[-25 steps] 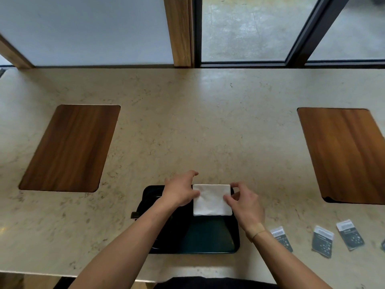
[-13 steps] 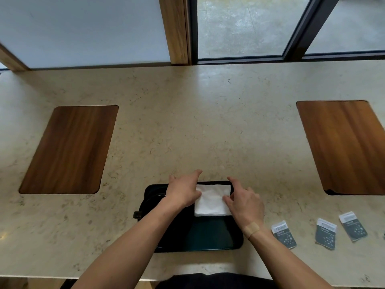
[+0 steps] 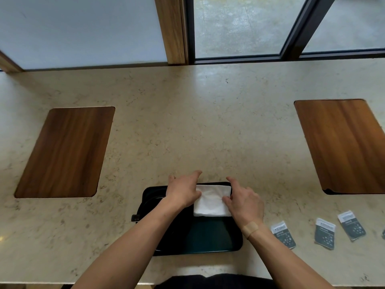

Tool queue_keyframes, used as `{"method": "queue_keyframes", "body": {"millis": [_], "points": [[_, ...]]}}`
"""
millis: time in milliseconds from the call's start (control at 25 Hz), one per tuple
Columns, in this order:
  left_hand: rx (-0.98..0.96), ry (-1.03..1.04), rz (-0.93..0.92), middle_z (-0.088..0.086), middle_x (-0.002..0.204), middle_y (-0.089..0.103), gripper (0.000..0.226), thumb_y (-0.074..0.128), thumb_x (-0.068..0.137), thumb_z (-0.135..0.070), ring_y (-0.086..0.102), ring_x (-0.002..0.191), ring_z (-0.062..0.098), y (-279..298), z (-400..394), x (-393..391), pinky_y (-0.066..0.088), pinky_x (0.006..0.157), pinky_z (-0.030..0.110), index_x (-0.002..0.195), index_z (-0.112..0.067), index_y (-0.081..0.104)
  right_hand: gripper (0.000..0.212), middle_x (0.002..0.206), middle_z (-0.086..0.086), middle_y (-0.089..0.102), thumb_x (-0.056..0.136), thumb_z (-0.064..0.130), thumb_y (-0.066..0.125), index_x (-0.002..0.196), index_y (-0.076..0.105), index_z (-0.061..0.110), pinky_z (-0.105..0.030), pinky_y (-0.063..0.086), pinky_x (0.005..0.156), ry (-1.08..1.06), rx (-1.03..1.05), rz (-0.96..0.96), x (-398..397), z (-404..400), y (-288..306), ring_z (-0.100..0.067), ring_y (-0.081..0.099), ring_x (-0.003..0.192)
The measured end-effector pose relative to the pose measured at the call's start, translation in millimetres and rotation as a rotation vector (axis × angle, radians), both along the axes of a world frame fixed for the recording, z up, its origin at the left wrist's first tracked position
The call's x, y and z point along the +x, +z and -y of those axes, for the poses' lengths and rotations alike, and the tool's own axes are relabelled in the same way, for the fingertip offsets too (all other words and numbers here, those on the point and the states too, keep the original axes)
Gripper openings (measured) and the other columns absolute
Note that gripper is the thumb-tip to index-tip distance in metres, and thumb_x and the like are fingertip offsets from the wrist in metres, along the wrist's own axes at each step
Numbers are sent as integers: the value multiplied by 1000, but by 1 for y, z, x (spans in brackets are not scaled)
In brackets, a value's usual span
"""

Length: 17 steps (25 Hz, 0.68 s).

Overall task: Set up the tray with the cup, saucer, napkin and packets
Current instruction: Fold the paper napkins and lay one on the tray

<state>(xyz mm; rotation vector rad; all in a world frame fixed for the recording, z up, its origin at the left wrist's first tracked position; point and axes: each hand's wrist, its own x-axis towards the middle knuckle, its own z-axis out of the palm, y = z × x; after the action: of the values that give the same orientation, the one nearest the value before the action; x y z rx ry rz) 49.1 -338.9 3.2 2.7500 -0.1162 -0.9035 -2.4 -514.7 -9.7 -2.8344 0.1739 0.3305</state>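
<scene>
I see one white napkin (image 3: 211, 200) lying on the far end of the one black tray (image 3: 208, 236). My left hand (image 3: 183, 195) and right hand (image 3: 243, 203) rest flat on its sides, grip loose, fingers spread. Three dark packets (image 3: 283, 234) lie on the counter (image 3: 187, 122); their print is unreadable.

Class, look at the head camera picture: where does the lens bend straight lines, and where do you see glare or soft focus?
Head view: wide-angle lens bows the counter edges and splays the window frame; daylight from the windows leaves a pale sheen on the stone; the tray shows a dull teal reflection; the hands and packets look slightly soft, print unreadable.
</scene>
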Motion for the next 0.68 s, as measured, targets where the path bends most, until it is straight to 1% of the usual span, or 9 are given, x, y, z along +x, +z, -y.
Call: {"method": "queue_keyframes", "body": {"millis": [160,400,520,600,680], "points": [[4,-17,0,0,105,69,67,54,87,-27,60,106,25,-1,0,2,22,111,52,148,-33,26,59,99,-1,70,90,41,56,144,33,32,-32,43,69,2,-9,-10,2,1,-3,-23,62,93],[11,-40,13,0,109,68,66,54,87,-29,59,109,25,-3,0,4,24,108,51,147,-32,27,61,104,-1,70,87,41,59,143,33,32,-34,47,73,-14,39,-32,4,5,-6,-24,62,97],[5,-53,12,1,113,67,66,55,86,-32,59,109,26,-3,-2,4,28,106,48,147,-32,29,61,101,0,70,86,43,58,141,35,33,-34,49,73,-19,51,-18,4,7,-6,-24,63,95],[-9,-53,36,0,108,68,65,56,87,-34,61,105,25,-3,-5,4,33,103,46,146,-32,30,60,97,3,71,85,47,59,140,38,33,-34,51,72,-8,32,16,2,9,-5,-22,64,92],[-25,-51,84,-2,99,69,62,56,88,-37,63,98,23,-4,-10,4,41,96,43,145,-32,32,56,93,7,71,86,49,59,137,43,34,-33,52,71,-7,46,58,2,15,-5,-18,65,90]]}}
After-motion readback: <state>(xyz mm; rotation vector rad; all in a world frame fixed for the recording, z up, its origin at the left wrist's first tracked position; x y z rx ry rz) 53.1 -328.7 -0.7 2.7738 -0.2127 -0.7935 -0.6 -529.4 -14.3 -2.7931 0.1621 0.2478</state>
